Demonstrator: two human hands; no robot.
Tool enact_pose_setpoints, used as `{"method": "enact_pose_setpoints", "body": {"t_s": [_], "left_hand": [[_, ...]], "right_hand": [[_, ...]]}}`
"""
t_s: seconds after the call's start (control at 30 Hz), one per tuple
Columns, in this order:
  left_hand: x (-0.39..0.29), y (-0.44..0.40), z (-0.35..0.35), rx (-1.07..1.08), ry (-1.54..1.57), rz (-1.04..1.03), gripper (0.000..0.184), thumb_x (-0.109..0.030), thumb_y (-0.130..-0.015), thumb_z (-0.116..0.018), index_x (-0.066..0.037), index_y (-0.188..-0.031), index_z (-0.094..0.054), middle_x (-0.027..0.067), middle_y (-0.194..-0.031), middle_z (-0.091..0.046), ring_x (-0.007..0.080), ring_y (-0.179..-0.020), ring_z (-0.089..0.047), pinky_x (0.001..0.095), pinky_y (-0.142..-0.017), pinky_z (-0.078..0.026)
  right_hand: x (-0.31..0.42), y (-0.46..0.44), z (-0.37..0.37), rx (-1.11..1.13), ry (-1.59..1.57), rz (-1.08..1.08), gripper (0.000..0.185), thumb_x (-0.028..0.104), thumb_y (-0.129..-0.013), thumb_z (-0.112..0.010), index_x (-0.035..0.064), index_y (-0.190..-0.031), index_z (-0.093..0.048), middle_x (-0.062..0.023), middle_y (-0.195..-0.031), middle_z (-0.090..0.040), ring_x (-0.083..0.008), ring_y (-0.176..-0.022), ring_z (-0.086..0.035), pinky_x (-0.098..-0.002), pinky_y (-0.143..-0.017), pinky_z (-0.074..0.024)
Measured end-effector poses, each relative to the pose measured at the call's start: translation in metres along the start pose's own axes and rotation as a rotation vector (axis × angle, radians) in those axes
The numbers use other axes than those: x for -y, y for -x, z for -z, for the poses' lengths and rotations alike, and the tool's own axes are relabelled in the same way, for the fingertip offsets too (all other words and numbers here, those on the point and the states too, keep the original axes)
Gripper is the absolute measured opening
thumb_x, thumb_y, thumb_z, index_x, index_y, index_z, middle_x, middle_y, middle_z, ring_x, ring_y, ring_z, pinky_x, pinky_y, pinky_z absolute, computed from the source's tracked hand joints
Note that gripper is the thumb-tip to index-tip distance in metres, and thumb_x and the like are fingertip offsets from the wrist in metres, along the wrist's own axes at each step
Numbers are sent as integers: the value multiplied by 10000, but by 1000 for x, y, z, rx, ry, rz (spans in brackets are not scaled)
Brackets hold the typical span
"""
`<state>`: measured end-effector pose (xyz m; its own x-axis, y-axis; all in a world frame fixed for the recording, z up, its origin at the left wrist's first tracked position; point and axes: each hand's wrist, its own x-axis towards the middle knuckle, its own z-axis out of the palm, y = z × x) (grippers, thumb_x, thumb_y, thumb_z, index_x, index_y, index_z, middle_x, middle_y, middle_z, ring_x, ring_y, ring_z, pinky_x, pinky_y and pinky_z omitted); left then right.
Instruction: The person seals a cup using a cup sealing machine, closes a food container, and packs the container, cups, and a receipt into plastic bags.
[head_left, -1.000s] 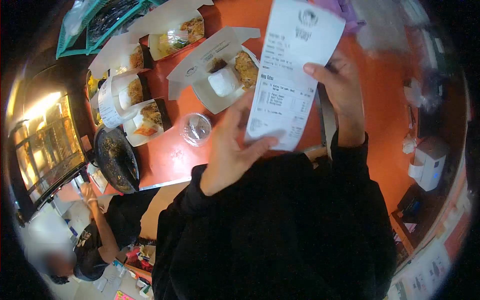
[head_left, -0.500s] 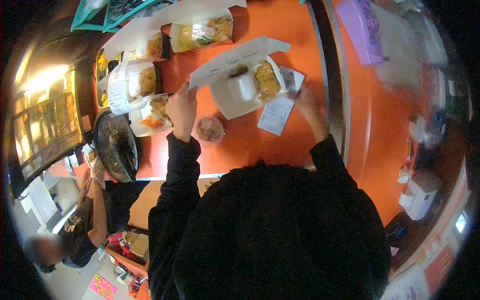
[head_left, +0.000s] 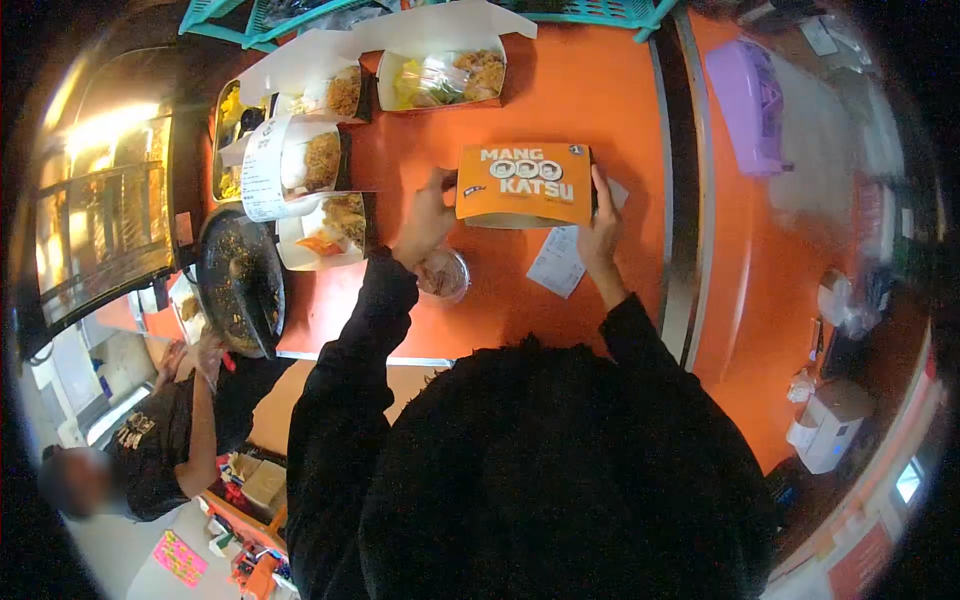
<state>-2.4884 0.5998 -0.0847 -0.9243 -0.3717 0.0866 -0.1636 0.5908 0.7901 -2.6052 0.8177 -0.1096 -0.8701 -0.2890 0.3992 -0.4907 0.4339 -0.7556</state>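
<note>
An orange takeaway box (head_left: 525,207) printed "MANG KATSU" has its lid folded over, and a gap shows along the front edge. On its left side is my left hand (head_left: 428,215), fingers closed at the edge. My right hand (head_left: 601,238) grips the opposite side with the fingers running up along it. The food inside is hidden by the lid. Partly beneath the box and beside my right hand lies a white printed receipt (head_left: 556,262). Below my left wrist, a clear round cup (head_left: 443,276) with brown contents stands on the orange counter (head_left: 505,310).
Several open boxes with food, such as one with katsu and vegetables (head_left: 442,78), stand at the left and back. A dark pan (head_left: 240,280) lies left. Teal baskets (head_left: 600,12) line the back; a purple container (head_left: 745,105) is right. Another person (head_left: 165,440) works at lower left.
The box's lid has come down over the rice and fried piece, showing its printed orange top. Both my hands now hold the box's sides, my right hand having left the receipt area.
</note>
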Motion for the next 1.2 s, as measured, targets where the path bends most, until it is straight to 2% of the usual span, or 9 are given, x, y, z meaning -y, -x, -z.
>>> {"method": "enact_pose_setpoints", "body": {"t_s": [0.23,0.47,0.53,0.6,0.77,0.9,0.93,1.0,1.2], "left_hand": [[-23,-18,12,69,203,174,443,-105,-743,-605,-70,-1118,-372,199,-818,-606,323,-797,-605,333,-674,-475],[-6,-16,8,133,-51,-128,519,-91,-756,-561,-103,-1220,-330,210,-870,-576,338,-750,-592,362,-653,-467],[-4,-9,13,385,-136,42,634,-59,-730,-595,-101,-1277,-277,171,-1220,-429,270,-1152,-403,346,-919,-350],[-19,-9,23,479,65,83,731,-93,-689,-646,-108,-1297,-241,172,-1272,-359,274,-1200,-324,352,-962,-291],[1,-9,24,671,360,69,979,-212,-579,-748,-115,-1337,-137,214,-1311,-272,324,-1221,-279,356,-987,-277],[-9,-28,32,599,-301,-109,1034,-331,-532,-760,-143,-1344,-147,246,-1315,-232,391,-1226,-229,408,-975,-288],[-15,-28,30,482,-653,-194,1030,-370,-518,-756,-173,-1342,-169,251,-1315,-227,414,-1227,-212,434,-963,-301],[-22,-32,9,490,-665,-300,978,-365,-550,-725,-193,-1341,-176,260,-1316,-223,430,-1215,-225,457,-970,-277],[-28,-41,9,456,-574,-439,883,-340,-558,-685,-283,-1317,-237,281,-1276,-272,466,-1142,-320,481,-919,-342]], "right_hand": [[13,-23,8,209,-146,-475,310,157,-822,-507,67,-1094,-387,-215,-935,-568,-333,-829,-565,-411,-713,-427],[10,-26,22,420,24,-225,567,98,-747,-567,135,-1253,-313,-154,-1018,-558,-326,-922,-536,-386,-742,-418],[2,-6,19,392,59,-75,631,96,-735,-577,149,-1289,-280,-134,-1066,-542,-316,-991,-508,-399,-798,-395],[4,5,22,333,391,125,711,190,-718,-619,153,-1315,-235,-134,-1210,-435,-318,-1122,-389,-453,-924,-265],[-11,-1,32,578,209,93,891,370,-633,-687,127,-1329,-188,-164,-1310,-291,-346,-1191,-279,-488,-973,-150],[-4,-34,53,836,216,167,991,416,-556,-730,99,-1328,-196,-198,-1350,-212,-354,-1256,-180,-491,-1008,-111],[10,-44,54,838,217,163,991,416,-556,-730,99,-1328,-196,-198,-1350,-212,-354,-1256,-180,-491,-1008,-111],[32,-61,46,924,422,286,1074,398,-465,-781,98,-1326,-213,-185,-1385,-118,-346,-1281,-109,-510,-1010,-135],[28,-69,28,1014,538,294,855,361,-561,-714,96,-1277,-332,-231,-1349,-190,-374,-1230,-250,-427,-964,-307]]}}
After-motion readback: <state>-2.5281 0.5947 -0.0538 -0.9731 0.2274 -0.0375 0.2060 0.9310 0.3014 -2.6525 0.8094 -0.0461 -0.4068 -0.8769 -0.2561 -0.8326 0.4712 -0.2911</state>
